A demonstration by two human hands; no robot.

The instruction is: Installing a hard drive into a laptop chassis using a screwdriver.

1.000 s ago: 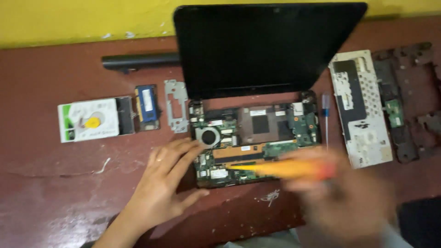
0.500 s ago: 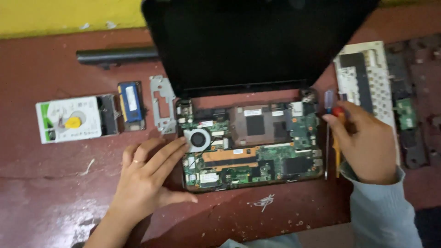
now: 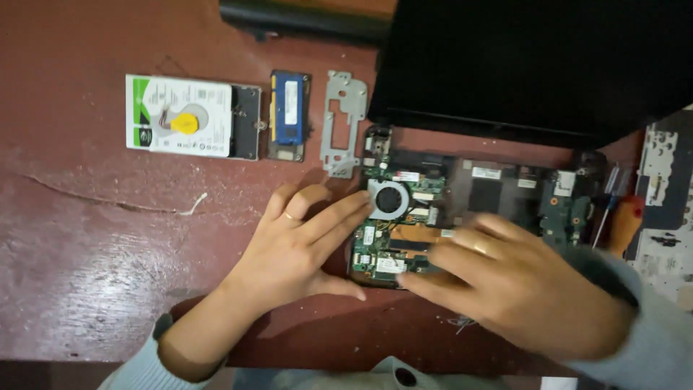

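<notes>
An opened laptop lies on a dark red table, its green motherboard (image 3: 469, 198) bare and its black screen (image 3: 534, 65) tilted up behind. A round cooling fan (image 3: 388, 199) sits at the board's left end. My left hand (image 3: 303, 242) rests flat at the board's left edge, fingertips touching the fan's rim, holding nothing. My right hand (image 3: 520, 285) lies spread over the board's front right part, fingers pointing left, with nothing in it. An orange-handled screwdriver (image 3: 624, 224) lies on the table just right of the laptop base, beyond my right hand.
Left of the laptop lie a hard drive (image 3: 191, 115) with a yellow disc on it, a blue memory module (image 3: 289, 115) and a grey metal bracket (image 3: 343, 123). A black bar (image 3: 303, 22) lies at the back. A removed keyboard part (image 3: 664, 209) sits at the right edge.
My right hand put the orange screwdriver down at the right of the laptop and moved left onto the board. The camera came closer and shifted left. My left hand stayed by the fan.
</notes>
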